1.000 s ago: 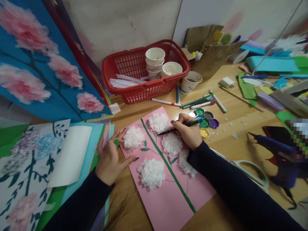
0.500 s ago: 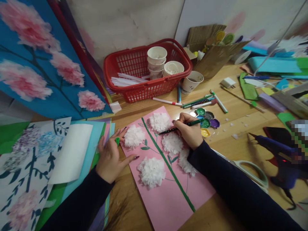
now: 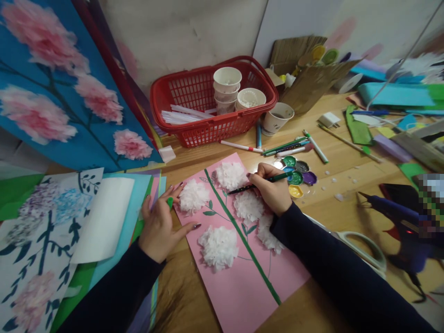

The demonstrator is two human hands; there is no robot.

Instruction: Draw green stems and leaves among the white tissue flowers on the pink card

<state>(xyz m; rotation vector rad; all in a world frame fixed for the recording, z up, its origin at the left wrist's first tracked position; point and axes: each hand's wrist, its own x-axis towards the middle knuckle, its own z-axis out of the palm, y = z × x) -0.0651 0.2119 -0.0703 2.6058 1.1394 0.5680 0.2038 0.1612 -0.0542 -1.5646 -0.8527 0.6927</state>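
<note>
green pen [image 3: 279, 176] clasped in right hand [image 3: 273, 195], tip on pink card [image 3: 239, 286]; left hand [image 3: 159, 227] flat

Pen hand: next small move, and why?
Probably a short stroke out from the green stem toward the top white flower. The right hand grips the green pen with its tip down beside that stem, and the left hand lies flat on the pink paper, at its left edge.

The wooden table [image 3: 347, 185] carries a pink sheet [image 3: 236, 286], red basket [image 3: 208, 132], paper cup [image 3: 277, 119], scissors [image 3: 366, 249] and glue gun [image 3: 398, 213].
</note>
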